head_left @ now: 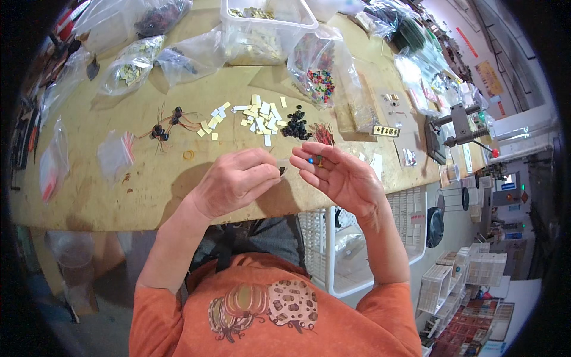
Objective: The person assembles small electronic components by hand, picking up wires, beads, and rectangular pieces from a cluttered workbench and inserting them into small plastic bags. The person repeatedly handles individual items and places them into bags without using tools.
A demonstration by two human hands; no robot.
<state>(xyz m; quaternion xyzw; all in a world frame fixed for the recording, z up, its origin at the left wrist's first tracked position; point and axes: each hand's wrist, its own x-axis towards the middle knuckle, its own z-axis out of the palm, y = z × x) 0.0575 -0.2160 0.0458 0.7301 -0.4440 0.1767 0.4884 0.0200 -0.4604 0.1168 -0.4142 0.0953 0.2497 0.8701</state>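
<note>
My left hand (238,181) is closed in a pinch over the table's near edge. A small round black part (282,171) shows at its fingertips. Facing it, my right hand (345,178) is held palm up with its fingers stretched out. A small blue bead-like piece (310,160) and a green-and-yellow piece (320,161) lie on its fingers. Just beyond the hands is a heap of small round black parts (295,123). Beside that heap lie a bundle of thin red wires (323,134) and scattered white and yellow tabs (262,116).
Black parts with thin wires (159,132) lie at the left, near small plastic bags (116,156). Across the back stand a clear tub (270,22) of yellowish tabs and a bag of coloured pieces (321,86). A lever press (458,128) stands right; a white basket (332,256) is below.
</note>
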